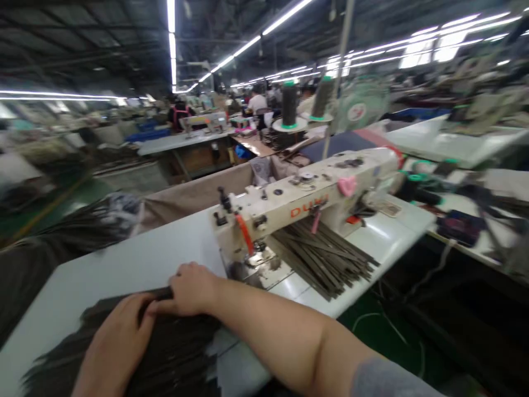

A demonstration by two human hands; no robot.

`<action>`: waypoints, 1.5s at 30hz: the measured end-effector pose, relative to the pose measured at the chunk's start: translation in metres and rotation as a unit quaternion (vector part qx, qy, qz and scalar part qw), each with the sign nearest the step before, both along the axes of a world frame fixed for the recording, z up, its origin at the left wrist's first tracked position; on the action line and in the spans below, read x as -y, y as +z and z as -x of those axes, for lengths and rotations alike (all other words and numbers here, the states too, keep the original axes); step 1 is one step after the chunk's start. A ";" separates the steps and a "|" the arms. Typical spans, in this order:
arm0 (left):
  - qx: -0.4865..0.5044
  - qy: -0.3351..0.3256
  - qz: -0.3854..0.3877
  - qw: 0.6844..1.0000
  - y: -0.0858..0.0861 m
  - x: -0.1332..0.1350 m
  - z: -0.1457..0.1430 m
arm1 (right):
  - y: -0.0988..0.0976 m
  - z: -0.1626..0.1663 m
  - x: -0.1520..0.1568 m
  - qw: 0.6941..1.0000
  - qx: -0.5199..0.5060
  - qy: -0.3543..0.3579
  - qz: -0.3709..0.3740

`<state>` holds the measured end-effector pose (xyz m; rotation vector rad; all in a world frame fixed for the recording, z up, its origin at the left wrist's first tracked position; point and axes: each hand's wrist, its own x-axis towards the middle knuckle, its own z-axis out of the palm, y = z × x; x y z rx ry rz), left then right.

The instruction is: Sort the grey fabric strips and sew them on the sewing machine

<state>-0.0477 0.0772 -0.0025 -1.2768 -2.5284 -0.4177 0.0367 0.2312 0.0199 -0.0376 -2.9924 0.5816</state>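
Observation:
A stack of dark grey-brown fabric pieces (177, 353) lies on the white sewing table in front of me. My left hand (118, 339) rests over the stack's left part, its fingers curled at the far edge. Reaching across from the right, my right hand (193, 289) has its fingers bent round that same far edge, its thumb pointing at my left hand. The fingertips are partly hidden. Just beyond my right forearm stands a white sewing machine (268, 218). A bundle of narrow olive-brown strips (326, 256) lies under its arm.
Behind the machine, thread cones (289, 105) stand on a holder beside a pole (336, 77). Brown cloth (198, 196) hangs along the table's far edge. At the right are a side surface with spools (425, 190) and a dark phone-like object (460, 226). Other people sit farther back.

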 end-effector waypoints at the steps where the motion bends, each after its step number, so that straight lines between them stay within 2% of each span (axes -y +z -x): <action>1: 0.014 0.002 0.015 1.000 0.006 0.012 -0.002 | 0.007 -0.006 -0.001 1.000 0.002 -0.008 0.007; 3: 0.035 0.006 0.042 0.999 0.015 0.021 -0.007 | 0.015 -0.014 -0.003 1.000 0.002 -0.006 0.028; 7: 0.001 0.031 0.039 0.999 0.022 0.012 -0.011 | 0.020 -0.022 0.002 0.998 0.005 0.013 0.061; 10: -0.022 0.047 0.006 0.999 0.029 0.015 -0.017 | 0.021 -0.023 0.002 0.998 0.017 0.022 0.057; 16: -0.052 0.074 -0.120 0.989 0.055 0.041 -0.032 | 0.021 -0.018 -0.004 0.998 0.022 0.047 0.030; 19: -0.063 0.089 -0.135 0.985 0.064 0.055 -0.040 | 0.020 -0.017 -0.005 0.998 0.010 0.050 0.026; 21: -0.063 0.105 -0.140 0.983 0.064 0.066 -0.047 | 0.020 -0.018 -0.005 0.998 0.011 0.050 0.026; 24: -0.038 0.120 -0.167 0.978 0.054 0.089 -0.059 | 0.020 -0.017 -0.007 0.998 0.014 0.058 0.034; 27: 0.007 0.118 -0.160 0.980 0.035 0.120 -0.078 | 0.017 -0.013 -0.009 0.996 0.009 0.070 0.047; 30: 0.036 0.066 -0.074 0.994 0.014 0.151 -0.101 | 0.016 -0.010 -0.008 0.997 0.005 0.063 0.046; 33: 0.024 0.068 -0.015 0.997 -0.007 0.169 -0.116 | 0.019 -0.014 -0.004 0.998 0.018 0.055 0.038; 38: -0.007 0.099 -0.040 0.994 -0.031 0.164 -0.111 | 0.030 -0.022 0.003 0.995 0.056 0.064 0.048; 45: -0.021 0.088 -0.010 0.996 -0.028 0.151 -0.097 | 0.029 -0.014 0.013 0.998 0.031 0.033 0.031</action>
